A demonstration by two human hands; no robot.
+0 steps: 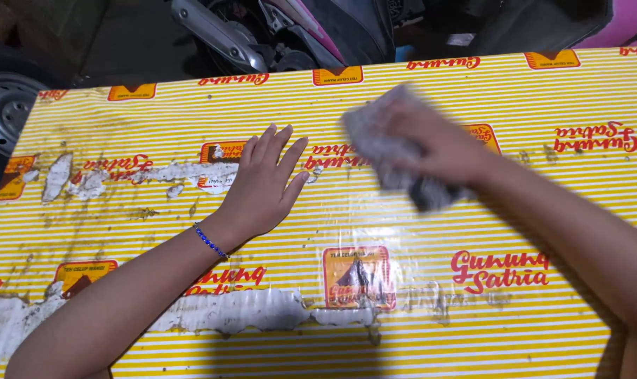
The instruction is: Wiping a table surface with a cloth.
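My left hand (262, 184) lies flat, fingers spread, on a yellow-and-white striped tabletop (529, 210) with red lettering and orange labels. A blue bead bracelet (209, 241) circles that wrist. My right hand (438, 151) is blurred by motion and grips a grey cloth (385, 144), which it presses on the table's surface to the right of the left hand. A wet, glossy patch (360, 217) shines on the covering just below the cloth.
The covering is torn and peeled in white patches at the left (73, 179) and near the front edge (248, 312). Behind the table stand a motorbike (276, 35) and a wheel (6, 105) at the far left.
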